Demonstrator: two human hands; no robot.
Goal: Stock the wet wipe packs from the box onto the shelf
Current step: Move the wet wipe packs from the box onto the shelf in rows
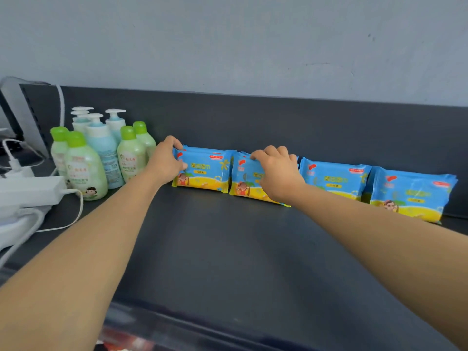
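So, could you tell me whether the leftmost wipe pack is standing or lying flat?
Standing: the leftmost wipe pack rests on its bottom edge, gripped by the left hand.

Four wet wipe packs (334,179) stand in a row along the back of the shelf (228,249), bottles (101,158) at their left, a power strip (30,191) farther left.

Even soft daylight, faint shadows; wide-angle bowing at edges; bottom edge blurred; no harsh glare

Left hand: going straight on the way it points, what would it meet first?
The left hand grips the leftmost wipe pack stack, so that comes first; behind it, probably the shelf's back panel.
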